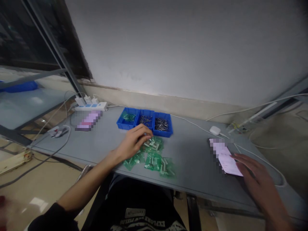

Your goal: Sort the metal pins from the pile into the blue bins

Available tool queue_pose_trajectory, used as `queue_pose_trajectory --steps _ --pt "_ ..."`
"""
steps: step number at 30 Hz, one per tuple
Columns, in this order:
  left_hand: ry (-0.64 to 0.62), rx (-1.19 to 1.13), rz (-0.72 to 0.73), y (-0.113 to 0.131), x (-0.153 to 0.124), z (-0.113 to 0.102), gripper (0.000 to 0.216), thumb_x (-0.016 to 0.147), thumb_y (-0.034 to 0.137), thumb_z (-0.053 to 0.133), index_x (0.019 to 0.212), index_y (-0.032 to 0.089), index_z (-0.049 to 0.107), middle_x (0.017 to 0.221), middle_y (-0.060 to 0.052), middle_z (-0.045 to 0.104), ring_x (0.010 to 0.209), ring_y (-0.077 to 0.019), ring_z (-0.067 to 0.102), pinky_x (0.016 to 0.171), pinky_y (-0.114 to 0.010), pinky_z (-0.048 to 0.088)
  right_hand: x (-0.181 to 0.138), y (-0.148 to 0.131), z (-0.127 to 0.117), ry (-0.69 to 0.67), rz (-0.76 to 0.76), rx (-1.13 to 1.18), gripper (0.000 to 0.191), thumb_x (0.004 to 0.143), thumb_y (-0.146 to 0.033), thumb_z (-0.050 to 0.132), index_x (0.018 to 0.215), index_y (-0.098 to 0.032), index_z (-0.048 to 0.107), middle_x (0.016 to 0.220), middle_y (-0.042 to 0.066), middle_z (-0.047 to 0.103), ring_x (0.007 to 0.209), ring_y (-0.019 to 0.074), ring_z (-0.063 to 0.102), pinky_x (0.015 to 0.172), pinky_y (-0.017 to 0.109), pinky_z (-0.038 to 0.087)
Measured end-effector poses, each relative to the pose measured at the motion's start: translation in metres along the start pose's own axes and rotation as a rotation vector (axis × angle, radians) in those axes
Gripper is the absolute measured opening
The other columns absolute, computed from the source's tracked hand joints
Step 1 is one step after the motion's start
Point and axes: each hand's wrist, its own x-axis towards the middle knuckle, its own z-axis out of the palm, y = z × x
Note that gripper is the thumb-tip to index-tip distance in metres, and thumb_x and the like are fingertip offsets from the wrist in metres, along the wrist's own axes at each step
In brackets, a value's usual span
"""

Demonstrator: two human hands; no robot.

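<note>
My left hand (134, 140) is over the table's middle, fingers curled in towards the thumb at the upper edge of a green plastic bag (154, 144). Whatever is between those fingertips, if anything, is hidden. More green bags of small metal parts lie nearer the table's front edge: one partly under my left wrist (133, 161), one in the middle (153, 161) and one to the right (166, 167). Off to the right, my right hand (256, 175), slightly blurred, has its fingers stretched out over the lower part of a lit phone (227, 160).
Three joined blue bins stand behind the bags: the left bin (122, 123) has green bags inside, the middle bin (147, 112) and right bin (163, 133) hold metal pieces. Another phone (89, 121), a power strip (92, 106) and a white charger case (215, 130) lie around, with cables trailing.
</note>
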Motion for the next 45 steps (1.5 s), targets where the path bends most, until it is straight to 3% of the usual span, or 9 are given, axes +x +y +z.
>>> queue_pose_trajectory --steps 5,10,14,19,27,34,40,45 --pt "-0.005 -0.006 -0.001 0.0 0.001 0.001 0.011 0.103 0.016 0.056 0.103 0.019 0.066 0.101 -0.005 0.067 0.095 -0.0156 0.064 0.086 -0.031 0.054 0.003 -0.009 0.01 -0.056 -0.011 0.005 0.053 0.098 -0.062 0.041 0.131 -0.027 0.063 0.141 0.01 0.062 0.137 0.0333 0.052 0.118 0.054 0.037" --pt "0.009 -0.022 0.0 -0.001 0.001 0.001 0.012 0.103 0.018 0.058 0.108 0.02 0.069 0.109 -0.007 0.071 0.102 -0.0167 0.068 0.092 -0.034 0.057 0.001 -0.007 0.017 -0.054 0.011 -0.005 0.057 0.1 -0.063 0.037 0.14 -0.027 0.056 0.147 0.01 0.056 0.141 0.0319 0.047 0.123 0.052 0.031" --pt "0.007 -0.035 -0.037 -0.001 0.0 0.002 0.013 0.102 0.019 0.06 0.108 0.021 0.071 0.109 -0.006 0.076 0.102 -0.0172 0.072 0.091 -0.032 0.059 0.001 -0.005 0.017 -0.083 0.009 -0.007 0.058 0.101 -0.064 0.036 0.142 -0.028 0.055 0.147 0.01 0.055 0.143 0.0326 0.046 0.123 0.055 0.029" --pt "0.039 -0.129 -0.188 0.003 -0.002 0.003 0.011 0.099 0.021 0.064 0.106 0.02 0.073 0.1 -0.003 0.079 0.079 -0.0124 0.075 0.074 -0.023 0.062 0.002 -0.008 0.016 -0.104 0.002 0.002 0.058 0.101 -0.063 0.037 0.143 -0.027 0.055 0.148 0.012 0.054 0.143 0.0366 0.044 0.122 0.061 0.027" --pt "0.066 -0.181 -0.159 0.01 -0.002 0.0 0.013 0.097 0.025 0.068 0.107 0.018 0.073 0.099 -0.005 0.08 0.085 -0.0139 0.078 0.08 -0.025 0.065 0.005 -0.008 0.018 -0.156 -0.017 -0.034 0.058 0.1 -0.065 0.035 0.129 -0.027 0.068 0.147 0.011 0.053 0.141 0.0396 0.045 0.12 0.064 0.029" --pt "-0.004 -0.177 -0.03 0.002 -0.004 -0.001 0.057 0.074 0.046 0.089 0.122 0.02 0.07 0.117 -0.009 0.077 0.1 -0.021 0.077 0.091 -0.034 0.065 0.002 -0.009 0.011 -0.125 0.082 0.027 0.055 0.1 -0.064 0.035 0.132 -0.029 0.062 0.148 0.008 0.054 0.144 0.0329 0.043 0.124 0.056 0.025" --pt "0.073 -0.071 0.007 0.003 -0.001 0.0 0.011 0.095 0.028 0.073 0.103 0.021 0.077 0.099 -0.005 0.08 0.089 -0.0163 0.076 0.083 -0.03 0.062 0.006 -0.005 0.007 -0.064 0.115 0.037 0.055 0.094 -0.067 0.043 0.127 -0.026 0.06 0.136 0.011 0.062 0.134 0.0346 0.054 0.118 0.055 0.038" --pt "0.124 -0.053 0.026 0.003 0.001 -0.001 0.008 0.095 0.027 0.073 0.092 0.02 0.076 0.086 -0.002 0.077 0.077 -0.0139 0.07 0.073 -0.028 0.056 0.008 -0.002 0.005 -0.109 0.119 0.033 0.057 0.092 -0.067 0.045 0.13 -0.027 0.058 0.14 0.01 0.061 0.136 0.0348 0.053 0.119 0.053 0.038"
